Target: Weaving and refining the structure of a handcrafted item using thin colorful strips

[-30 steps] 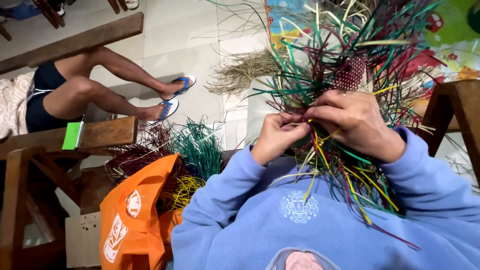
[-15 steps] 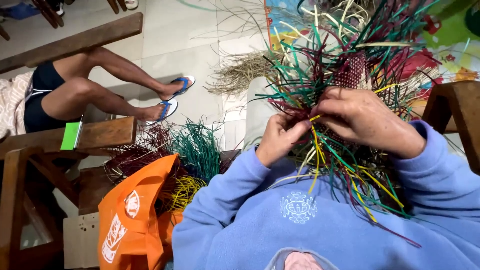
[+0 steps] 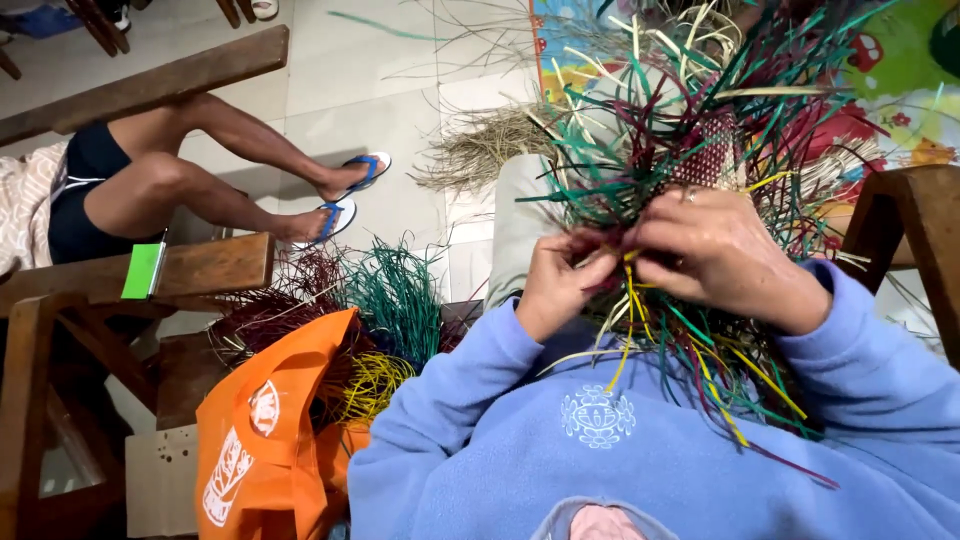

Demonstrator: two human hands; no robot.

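Note:
I hold a half-woven piece of coloured straw [image 3: 700, 150] in front of my chest, with green, maroon, yellow and pale strands sticking out in all directions. My left hand [image 3: 558, 280] pinches strands at its lower edge. My right hand [image 3: 715, 250], a ring on one finger, grips the strands beside it, fingers curled over the weave. Loose yellow and green strands [image 3: 700, 370] hang down over my light blue sweatshirt [image 3: 600, 450].
An orange bag [image 3: 265, 430] sits at my left beside bundles of green [image 3: 395, 290], maroon and yellow straw [image 3: 375, 385]. Another person's legs in blue sandals [image 3: 345, 195] stretch across the tiled floor. Wooden benches stand at left [image 3: 190, 270] and right [image 3: 920, 230]. Dry pale fibre [image 3: 480, 150] lies ahead.
Both hands have shifted slightly as the fingers work the strands; the woven piece has tilted a little. The other person's legs have not moved.

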